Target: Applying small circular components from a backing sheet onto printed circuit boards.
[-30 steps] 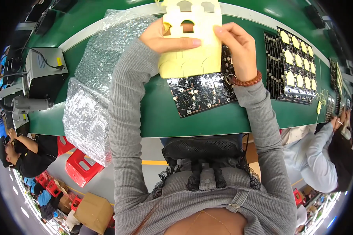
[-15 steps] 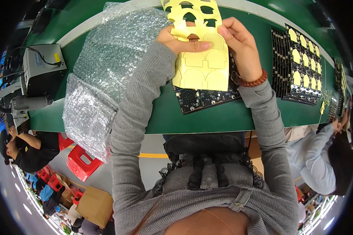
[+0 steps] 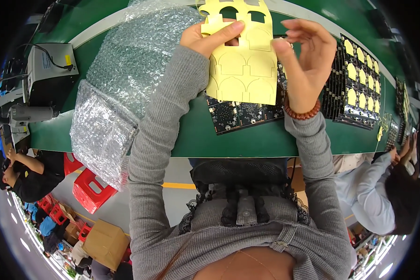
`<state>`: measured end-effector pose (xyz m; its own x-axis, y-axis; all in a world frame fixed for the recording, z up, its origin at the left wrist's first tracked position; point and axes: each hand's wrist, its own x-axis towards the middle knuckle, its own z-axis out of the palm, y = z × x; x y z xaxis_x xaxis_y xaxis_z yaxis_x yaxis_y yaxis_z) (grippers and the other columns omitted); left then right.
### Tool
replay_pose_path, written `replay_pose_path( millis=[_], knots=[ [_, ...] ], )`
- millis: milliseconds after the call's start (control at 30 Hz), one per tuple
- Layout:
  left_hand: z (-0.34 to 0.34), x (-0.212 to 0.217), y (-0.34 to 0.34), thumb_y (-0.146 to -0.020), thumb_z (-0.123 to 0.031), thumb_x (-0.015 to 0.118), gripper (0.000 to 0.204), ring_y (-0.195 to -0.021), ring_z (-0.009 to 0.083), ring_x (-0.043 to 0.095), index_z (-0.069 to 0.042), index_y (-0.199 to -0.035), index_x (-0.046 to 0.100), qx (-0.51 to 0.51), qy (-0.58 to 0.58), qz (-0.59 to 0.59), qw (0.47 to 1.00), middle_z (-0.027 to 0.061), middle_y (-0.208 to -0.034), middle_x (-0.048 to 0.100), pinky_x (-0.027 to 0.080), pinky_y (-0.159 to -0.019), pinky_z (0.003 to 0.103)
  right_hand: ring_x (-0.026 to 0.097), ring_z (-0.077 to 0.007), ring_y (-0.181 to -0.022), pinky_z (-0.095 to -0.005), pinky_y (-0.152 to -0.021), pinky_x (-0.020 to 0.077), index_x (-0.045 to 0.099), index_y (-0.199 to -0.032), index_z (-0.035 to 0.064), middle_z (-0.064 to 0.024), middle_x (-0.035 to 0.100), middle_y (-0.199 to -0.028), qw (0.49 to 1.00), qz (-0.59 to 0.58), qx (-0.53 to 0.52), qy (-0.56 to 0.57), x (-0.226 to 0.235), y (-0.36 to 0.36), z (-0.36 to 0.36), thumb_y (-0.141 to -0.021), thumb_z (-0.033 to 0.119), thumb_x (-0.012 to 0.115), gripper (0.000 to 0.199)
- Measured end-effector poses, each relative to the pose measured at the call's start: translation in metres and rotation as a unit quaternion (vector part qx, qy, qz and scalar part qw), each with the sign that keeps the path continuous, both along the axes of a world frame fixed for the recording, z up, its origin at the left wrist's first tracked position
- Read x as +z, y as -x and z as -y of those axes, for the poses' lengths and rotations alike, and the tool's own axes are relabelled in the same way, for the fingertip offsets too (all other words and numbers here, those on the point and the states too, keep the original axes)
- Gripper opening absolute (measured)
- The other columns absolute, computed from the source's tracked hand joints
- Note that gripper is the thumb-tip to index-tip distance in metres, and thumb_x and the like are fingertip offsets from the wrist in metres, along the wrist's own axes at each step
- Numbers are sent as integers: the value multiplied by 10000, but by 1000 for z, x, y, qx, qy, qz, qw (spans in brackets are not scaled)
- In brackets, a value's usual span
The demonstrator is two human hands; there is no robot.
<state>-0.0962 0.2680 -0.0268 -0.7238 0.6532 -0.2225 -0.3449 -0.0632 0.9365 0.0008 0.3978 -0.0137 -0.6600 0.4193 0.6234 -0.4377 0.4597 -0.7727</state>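
My left hand (image 3: 212,39) grips a yellow sheet of die-cut adhesive stickers (image 3: 245,70), thumb across its front. Arch-shaped pieces are outlined in the lower part of the sheet, while its upper part has cut-out holes. Beside the sheet's right edge is my right hand (image 3: 308,60), fingers apart and curved, thumb tip close to that edge. I make out nothing held in it. A black circuit board panel (image 3: 240,116) lies on the green table under the sheet, partly covered by the sheet and my right hand.
Bubble wrap (image 3: 140,60) spreads over the table's left side, near a grey-black boxy device (image 3: 51,74). To the right stand stacked circuit board panels (image 3: 359,79), the top one bearing yellow stickers. Co-workers sit at both sides; a red stool (image 3: 92,190) stands lower left.
My right hand has come off the sheet's right edge and moved right, its fingers spreading. My left thumb has shifted higher on the sheet.
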Motion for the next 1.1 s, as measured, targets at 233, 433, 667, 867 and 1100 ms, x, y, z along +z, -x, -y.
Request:
replay_pose_path(
  millis=[233,433,667,867,1100],
  knots=[
    [0,4,-5,-753,-244,682,273,-637,96,568,-37,-917,611,-9,0,4,1000,21,-707,580,469,-579,204,511,-89,-747,-208,-700,420,453,-1013,4,-48,578,-852,997,66,33,16,-16,-3,1,-737,28,659,345],
    [-1,9,-8,-730,-244,705,304,-632,94,573,-17,-913,620,3,32,13,999,29,-725,593,478,-583,206,535,-110,-788,-220,-729,418,440,-1031,-2,-74,585,-877,996,48,57,53,-15,-3,-2,-720,-3,664,384],
    [1,4,-3,-723,-240,711,307,-655,105,586,-14,-912,626,-24,23,50,998,53,-773,621,493,-610,212,535,-121,-801,-231,-741,417,425,-1043,-8,-87,583,-892,885,204,211,361,3,-3,-6,-722,-42,642,388],
    [2,-6,-1,-727,-239,709,300,-677,94,586,-30,-925,629,-45,28,72,996,54,-819,630,494,-638,212,542,-134,-792,-226,-736,423,449,-1005,-4,-73,584,-876,799,262,228,492,-6,-3,-6,-712,-60,634,351],
    [6,1,-4,-710,-219,725,291,-713,96,599,-29,-908,629,5,56,7,998,57,-828,630,493,-642,203,534,-141,-800,-233,-702,444,472,-958,-14,-74,571,-843,992,9,-2,-123,-22,-5,4,-719,-51,626,287]
  ],
)
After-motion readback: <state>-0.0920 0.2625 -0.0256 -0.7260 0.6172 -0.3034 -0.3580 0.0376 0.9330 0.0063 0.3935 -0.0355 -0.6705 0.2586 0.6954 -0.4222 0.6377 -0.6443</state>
